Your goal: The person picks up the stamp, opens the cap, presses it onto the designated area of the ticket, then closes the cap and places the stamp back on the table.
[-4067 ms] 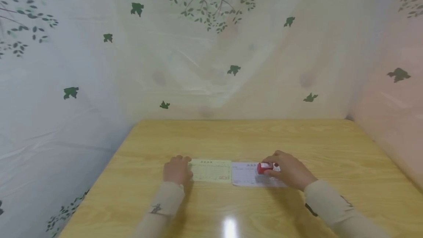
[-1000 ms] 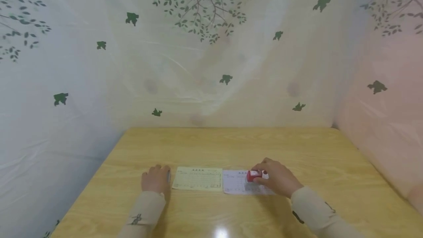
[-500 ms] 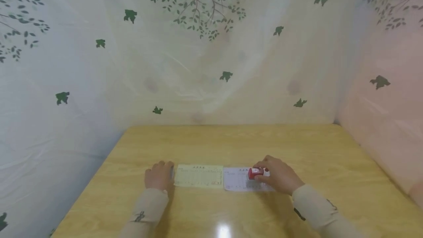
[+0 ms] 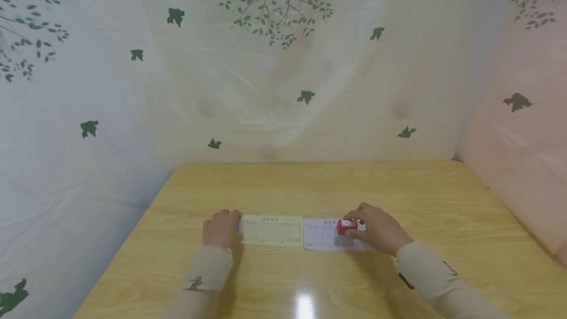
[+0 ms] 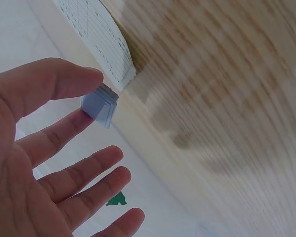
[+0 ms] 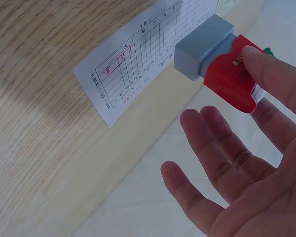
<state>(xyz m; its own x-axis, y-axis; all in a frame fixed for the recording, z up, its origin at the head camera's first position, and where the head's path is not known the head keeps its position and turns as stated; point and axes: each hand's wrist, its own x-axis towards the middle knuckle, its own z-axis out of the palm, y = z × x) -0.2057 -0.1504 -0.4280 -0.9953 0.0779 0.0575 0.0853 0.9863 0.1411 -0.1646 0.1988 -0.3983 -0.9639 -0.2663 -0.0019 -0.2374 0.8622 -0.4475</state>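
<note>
Between thumb and index finger my left hand (image 4: 221, 230) pinches a small grey-blue cap (image 5: 99, 106), its other fingers spread, beside the left end of a pale yellow printed slip (image 4: 271, 230). My right hand (image 4: 380, 228) grips a red self-inking stamp (image 4: 347, 227) by its handle with thumb and index finger. The stamp's grey block (image 6: 202, 47) points toward a white printed slip (image 6: 138, 57), which bears red marks near one end. In the head view the stamp stands over this slip; whether it touches the paper cannot be told. Both slips lie end to end.
A wood-grain table (image 4: 283, 186) lies under both slips. Behind and beside it hang pale curtains (image 4: 261, 87) printed with green leaves and branches. A bright light reflection shows on the table's near part.
The head view has shifted. Compared with about a second ago, my left hand is closer to the yellow slip's left end. My right hand keeps holding the stamp over the white slip.
</note>
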